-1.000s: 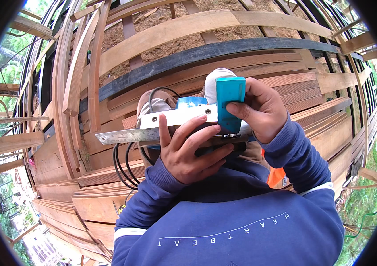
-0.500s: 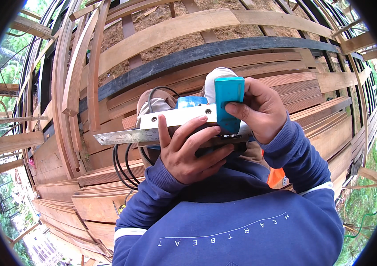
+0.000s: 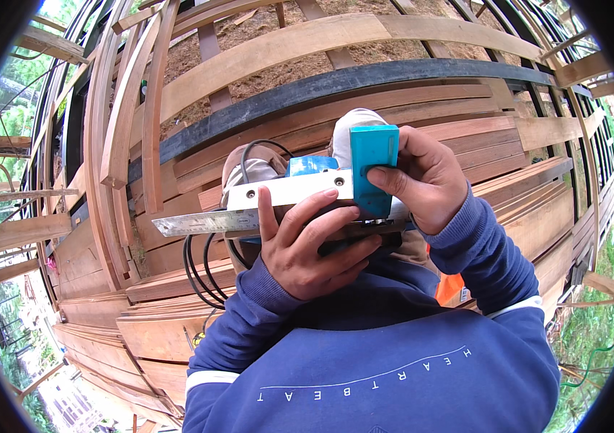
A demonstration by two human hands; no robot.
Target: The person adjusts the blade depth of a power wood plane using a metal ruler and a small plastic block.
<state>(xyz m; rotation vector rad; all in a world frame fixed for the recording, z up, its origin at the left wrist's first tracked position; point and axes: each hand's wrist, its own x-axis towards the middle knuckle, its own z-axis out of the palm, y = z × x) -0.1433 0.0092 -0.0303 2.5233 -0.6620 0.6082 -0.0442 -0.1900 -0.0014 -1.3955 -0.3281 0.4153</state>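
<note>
In front of my chest I hold an electric hand planer [image 3: 312, 167] with a blue body and a flat silver metal plate facing up. A try square lies against it: its teal stock [image 3: 374, 151] stands across the planer's right end, and its steel blade [image 3: 190, 223] sticks out to the left. My right hand [image 3: 426, 172] pinches the stock between thumb and fingers. My left hand [image 3: 314, 245] wraps the planer's near side, fingers spread over the plate and the blade's edge. The planer's underside is hidden.
A black cable [image 3: 199, 274] loops down at the left. My knees [image 3: 253, 164] show behind the planer. Stacked timber boards [image 3: 458, 148] surround me, with a dark beam [image 3: 307, 90] across the far side. Upright planks [image 3: 123, 137] lean at the left. An orange item [image 3: 449, 289] is near my waist.
</note>
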